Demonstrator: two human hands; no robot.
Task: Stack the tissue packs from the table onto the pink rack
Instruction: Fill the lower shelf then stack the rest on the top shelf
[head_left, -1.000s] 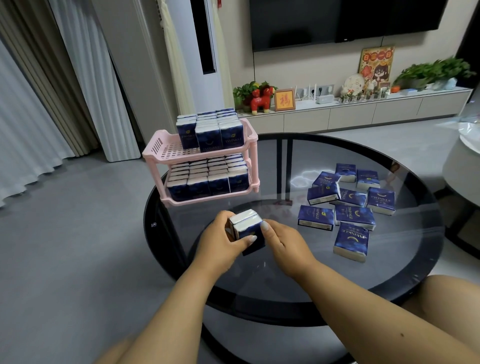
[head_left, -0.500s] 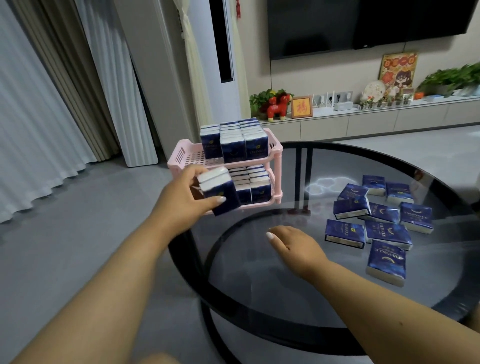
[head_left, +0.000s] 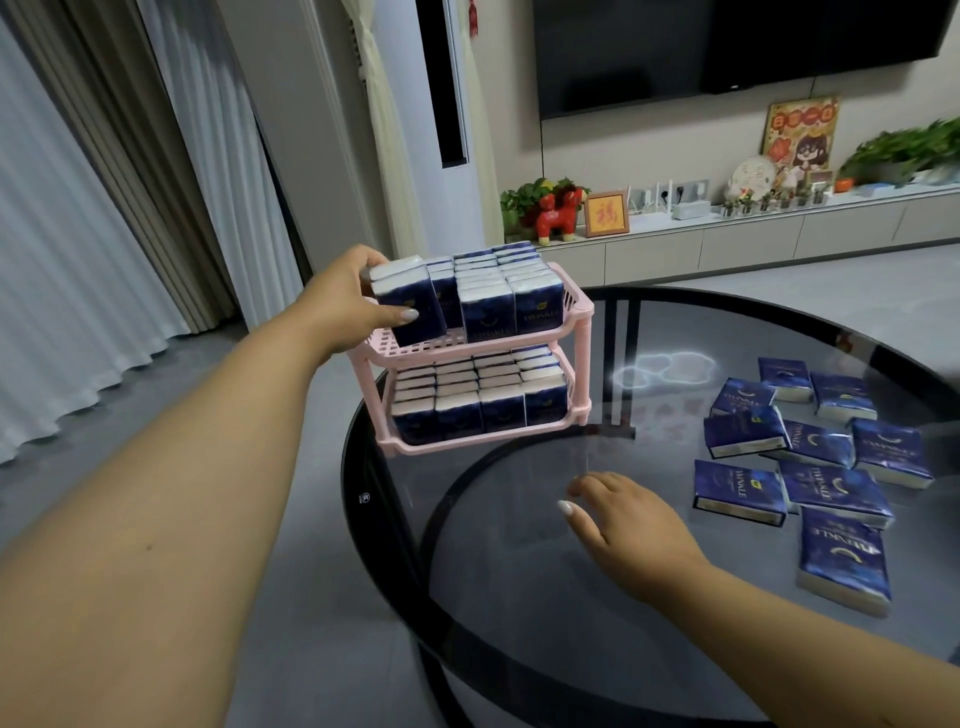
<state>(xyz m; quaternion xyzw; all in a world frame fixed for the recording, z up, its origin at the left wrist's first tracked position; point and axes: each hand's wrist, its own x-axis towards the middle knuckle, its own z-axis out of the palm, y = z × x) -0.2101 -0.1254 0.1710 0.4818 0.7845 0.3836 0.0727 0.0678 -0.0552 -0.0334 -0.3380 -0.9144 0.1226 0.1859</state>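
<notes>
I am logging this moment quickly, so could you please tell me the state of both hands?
Left hand: closed on two blue tissue packs at the pink plastic rack.
Right hand: open, empty.

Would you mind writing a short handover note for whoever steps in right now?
Left hand: holds two packs upright at the left end of the pink rack's top shelf, not yet released.
Right hand: empty, open, over the glass table in front of the loose packs.
Done: the lower shelf looks full; the top shelf is filled on its right side.
Left: set these two down, then move the loose packs, about nine, lying flat on the table's right side, into the free space at the top shelf's left front.
</notes>
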